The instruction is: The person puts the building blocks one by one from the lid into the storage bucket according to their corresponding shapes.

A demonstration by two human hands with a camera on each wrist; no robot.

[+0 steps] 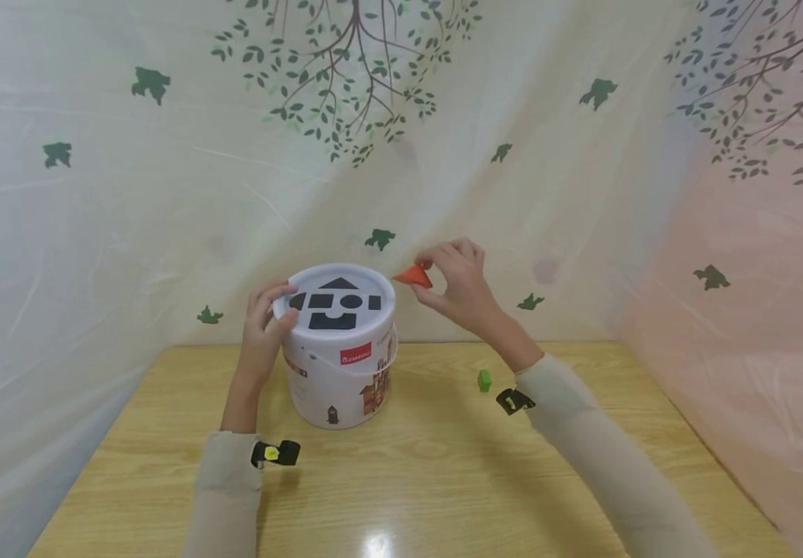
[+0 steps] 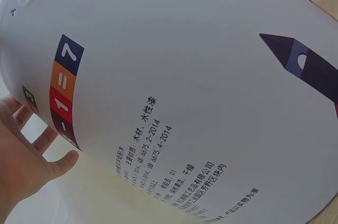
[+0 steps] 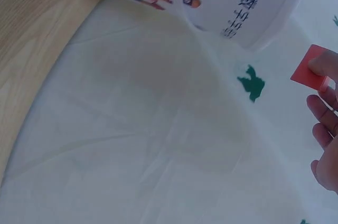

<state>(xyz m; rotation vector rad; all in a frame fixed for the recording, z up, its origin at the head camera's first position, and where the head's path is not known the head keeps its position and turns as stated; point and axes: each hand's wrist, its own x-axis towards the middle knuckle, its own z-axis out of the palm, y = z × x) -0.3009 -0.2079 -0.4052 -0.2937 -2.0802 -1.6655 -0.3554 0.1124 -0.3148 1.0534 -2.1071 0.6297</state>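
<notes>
A white bucket (image 1: pixel 335 387) stands upright on the table, its lid (image 1: pixel 367 327) cut with dark shaped holes: a triangle, a circle, rectangles and a notched block shape. My left hand (image 1: pixel 262 329) grips the left edge of the lid and rim, fingers and thumb curved over it. The left wrist view shows that hand (image 2: pixel 26 155) against the bucket's printed side. To the right of the lid and apart from it, my right hand (image 1: pixel 460 283) pinches a red triangular block (image 1: pixel 413 276) between thumb and fingers. In the right wrist view the same block (image 3: pixel 306 71) shows one flat face.
A small green block (image 1: pixel 484 380) lies on the wooden table (image 1: pixel 408 480), right of the bucket. The bucket's thin white handle (image 1: pixel 393 358) hangs down at its front right. Behind the table hangs a pale cloth (image 1: pixel 248 194) with printed leaves and branches.
</notes>
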